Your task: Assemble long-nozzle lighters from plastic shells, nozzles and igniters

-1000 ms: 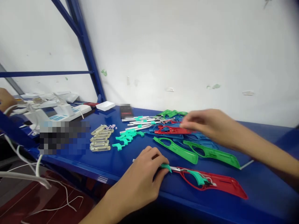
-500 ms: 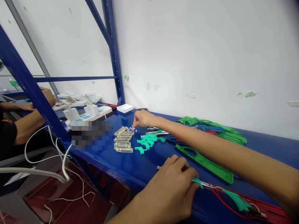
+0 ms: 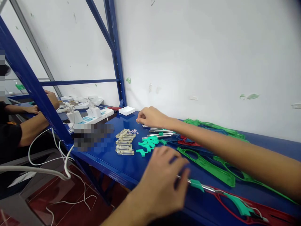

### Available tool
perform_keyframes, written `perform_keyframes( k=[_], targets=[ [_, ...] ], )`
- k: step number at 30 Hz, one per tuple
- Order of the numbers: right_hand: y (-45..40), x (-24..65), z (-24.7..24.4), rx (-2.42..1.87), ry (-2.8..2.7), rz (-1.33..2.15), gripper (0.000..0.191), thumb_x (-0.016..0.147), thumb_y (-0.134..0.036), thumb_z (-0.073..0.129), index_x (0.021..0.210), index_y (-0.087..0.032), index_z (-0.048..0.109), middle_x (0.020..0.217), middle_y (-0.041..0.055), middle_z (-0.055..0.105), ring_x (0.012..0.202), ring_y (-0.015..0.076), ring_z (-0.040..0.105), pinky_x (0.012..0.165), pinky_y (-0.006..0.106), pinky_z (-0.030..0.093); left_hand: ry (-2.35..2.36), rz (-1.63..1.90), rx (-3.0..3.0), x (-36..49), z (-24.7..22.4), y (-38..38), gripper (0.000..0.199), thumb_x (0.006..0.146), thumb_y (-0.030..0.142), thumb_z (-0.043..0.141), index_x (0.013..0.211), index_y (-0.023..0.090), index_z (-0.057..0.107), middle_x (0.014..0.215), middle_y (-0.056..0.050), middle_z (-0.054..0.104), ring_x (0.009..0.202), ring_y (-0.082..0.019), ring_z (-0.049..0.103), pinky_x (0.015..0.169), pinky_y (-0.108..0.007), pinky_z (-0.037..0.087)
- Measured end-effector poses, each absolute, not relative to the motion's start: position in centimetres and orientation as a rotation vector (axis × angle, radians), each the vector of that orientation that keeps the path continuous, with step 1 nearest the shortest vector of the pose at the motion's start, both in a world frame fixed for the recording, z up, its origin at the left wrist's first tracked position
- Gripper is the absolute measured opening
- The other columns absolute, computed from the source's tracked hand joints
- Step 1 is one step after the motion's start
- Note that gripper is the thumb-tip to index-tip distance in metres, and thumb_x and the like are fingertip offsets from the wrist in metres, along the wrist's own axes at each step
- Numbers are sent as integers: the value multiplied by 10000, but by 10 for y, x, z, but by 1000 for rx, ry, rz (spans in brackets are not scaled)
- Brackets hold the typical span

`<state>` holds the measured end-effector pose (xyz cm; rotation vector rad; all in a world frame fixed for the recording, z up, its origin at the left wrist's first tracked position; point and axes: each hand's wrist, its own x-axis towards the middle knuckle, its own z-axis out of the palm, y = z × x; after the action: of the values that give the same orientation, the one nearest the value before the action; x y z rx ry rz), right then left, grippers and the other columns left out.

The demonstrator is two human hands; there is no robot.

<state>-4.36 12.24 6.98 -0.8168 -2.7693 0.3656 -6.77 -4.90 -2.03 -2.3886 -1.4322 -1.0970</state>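
My left hand [image 3: 164, 179] is over the front of the blue table, fingers apart, beside the end of a metal rod [image 3: 207, 188]. A teal clip [image 3: 197, 185] sits on the rod, which runs into a red plastic shell [image 3: 272, 211]; a second teal piece [image 3: 238, 202] lies in that shell. My right hand [image 3: 150, 116] hovers further back, thumb and fingers pinched together; anything between them is hidden. Below it are metal rods [image 3: 161, 130], tiny pink-and-white parts [image 3: 134, 131] and several loose teal clips [image 3: 149, 144]. Clear plastic pieces [image 3: 125, 147] form a row to the left.
Green plastic shells [image 3: 209, 166] lie at the right, with blue and red ones behind them. A white power strip [image 3: 94, 116] and white box [image 3: 127, 110] stand at the back left. A blue rack post [image 3: 115, 53] rises behind. Another person's arm [image 3: 35, 125] is at far left.
My right hand has lifted away from the tiny pink parts, up and slightly right. My left hand has loosened from the teal clip and shifted left, uncovering more of the rod.
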Motion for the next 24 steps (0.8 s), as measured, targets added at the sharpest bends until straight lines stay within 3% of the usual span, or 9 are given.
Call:
perform_keyframes(
  k=[3,5,7,13,20,24],
  targets=[
    [103,1,91,-782,-2712,266,322,1043,-463,661,1160,-168,710,1096,60,738,936,191,711,862,401,606,-1655,-1100,-2052,-118,-8,-33,295,1058,227,471,1075,177,761,1089,-119,753,1080,-294,649,998,-475,521],
    [91,36,102,-782,-2671,195,301,1061,-422,590,1038,-181,769,901,49,761,776,167,681,760,345,544,-1819,-1028,-1869,-159,-4,-22,273,1028,269,540,1075,145,779,1075,-170,749,1073,-377,636,981,-562,508],
    [82,69,109,-803,-2630,124,335,1046,-421,552,1010,-201,803,882,66,787,748,179,680,696,342,486,-1948,-949,-1733,-194,-5,-15,258,1002,295,595,1062,134,787,1095,-199,743,1087,-419,640,974,-588,512],
    [78,140,110,-936,-2561,-24,410,980,-545,514,971,-273,822,950,56,825,810,242,733,719,390,489,-2149,-714,-1627,-237,-23,-3,260,1028,404,705,1132,167,721,1158,-79,731,1096,-253,700,1010,-491,573],
    [89,177,99,-1030,-2484,-86,427,959,-597,521,935,-295,821,924,62,830,794,270,745,707,423,500,-2248,-661,-1644,-237,-26,2,249,1042,391,697,1174,180,714,1210,-85,725,1076,-238,713,952,-444,615],
    [88,171,99,-1019,-2512,-73,432,984,-572,511,972,-269,819,941,76,828,797,270,739,725,426,508,-2242,-807,-1643,-232,-20,-1,230,1039,394,702,1096,172,725,1132,-70,739,1039,-225,715,950,-439,606]
  ],
)
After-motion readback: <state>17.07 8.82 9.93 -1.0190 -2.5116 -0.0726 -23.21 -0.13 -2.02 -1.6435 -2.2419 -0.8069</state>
